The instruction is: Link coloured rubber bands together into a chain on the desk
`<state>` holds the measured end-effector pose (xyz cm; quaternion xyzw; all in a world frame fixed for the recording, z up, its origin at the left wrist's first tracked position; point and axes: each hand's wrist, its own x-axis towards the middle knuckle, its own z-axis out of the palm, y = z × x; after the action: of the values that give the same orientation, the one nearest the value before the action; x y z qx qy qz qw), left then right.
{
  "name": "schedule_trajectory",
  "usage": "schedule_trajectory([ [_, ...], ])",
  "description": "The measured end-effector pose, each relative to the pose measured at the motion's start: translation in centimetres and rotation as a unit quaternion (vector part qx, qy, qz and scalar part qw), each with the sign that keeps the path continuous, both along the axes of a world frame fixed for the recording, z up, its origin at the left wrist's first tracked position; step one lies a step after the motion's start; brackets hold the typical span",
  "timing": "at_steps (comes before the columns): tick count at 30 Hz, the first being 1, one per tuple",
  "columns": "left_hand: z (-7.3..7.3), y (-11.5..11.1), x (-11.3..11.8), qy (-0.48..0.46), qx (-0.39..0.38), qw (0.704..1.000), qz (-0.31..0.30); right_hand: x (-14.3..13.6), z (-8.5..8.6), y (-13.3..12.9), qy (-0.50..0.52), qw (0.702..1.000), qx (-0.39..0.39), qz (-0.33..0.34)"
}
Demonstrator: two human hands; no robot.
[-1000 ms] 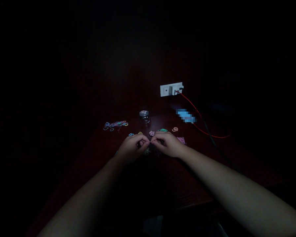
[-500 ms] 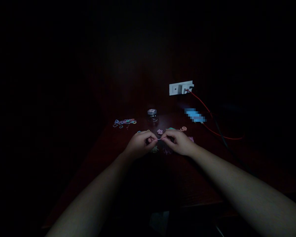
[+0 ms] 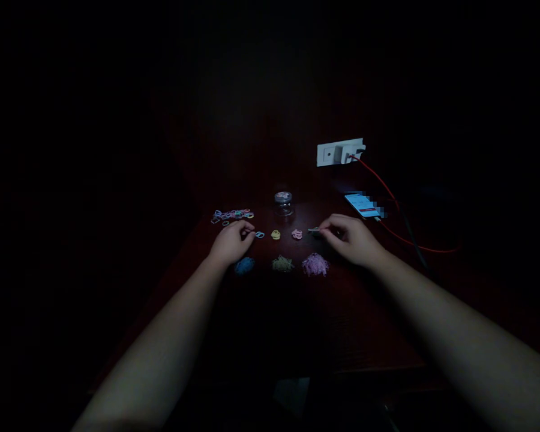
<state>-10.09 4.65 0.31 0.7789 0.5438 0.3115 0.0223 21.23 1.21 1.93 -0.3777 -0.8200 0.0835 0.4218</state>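
On a dark red table, my left hand (image 3: 234,243) is closed beside a few blue bands (image 3: 260,235); what its fingers hold, if anything, is too small to tell. My right hand (image 3: 348,239) pinches at green bands (image 3: 314,230) on the right. Between the hands lie a small yellow band heap (image 3: 275,234) and a pink one (image 3: 297,234). Nearer to me are larger piles: blue (image 3: 244,266), dull yellow (image 3: 282,263) and purple (image 3: 315,264).
A clear jar with a lid (image 3: 283,203) stands behind the bands. Mixed coloured bands (image 3: 233,215) lie at the back left. At the right are a phone (image 3: 362,205), a red cable (image 3: 387,187) and a white wall socket (image 3: 341,152).
My hands, together over the bands before, have moved apart, left and right. The small heaps and near piles now show between them. The view has shifted slightly.
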Motion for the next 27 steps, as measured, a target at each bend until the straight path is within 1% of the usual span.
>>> schedule_trajectory([
  [2,-0.9,1.5,-2.4,0.021,-0.033,0.996,0.078,1.5,0.2,0.6,-0.002,0.999,-0.014,-0.041],
  [5,-2.1,3.0,-4.7,0.025,-0.094,0.984,0.148,4.4,0.2,0.7,-0.02,0.996,-0.043,-0.079],
  [8,-3.0,4.0,-5.3,0.046,-0.13,0.975,0.174,7.4,-0.2,0.0,-0.041,0.992,-0.066,-0.095],
  [11,-3.5,4.6,-5.1,0.063,-0.14,0.97,0.188,9.2,-0.8,-0.8,-0.035,0.988,-0.107,-0.11],
  [14,-3.6,4.8,-4.7,0.074,-0.148,0.967,0.196,9.5,-1.1,-0.9,-0.039,0.983,-0.145,-0.106],
  [18,-3.3,4.8,-4.3,0.094,-0.164,0.963,0.195,8.9,-1.2,-0.6,-0.079,0.978,-0.176,-0.083],
  [24,-3.3,5.1,-4.3,0.085,-0.156,0.967,0.183,8.7,-1.2,-0.5,-0.126,0.969,-0.185,-0.104],
  [27,-3.4,5.2,-4.3,0.061,-0.157,0.967,0.189,8.8,-1.1,-0.5,-0.146,0.967,-0.185,-0.095],
])
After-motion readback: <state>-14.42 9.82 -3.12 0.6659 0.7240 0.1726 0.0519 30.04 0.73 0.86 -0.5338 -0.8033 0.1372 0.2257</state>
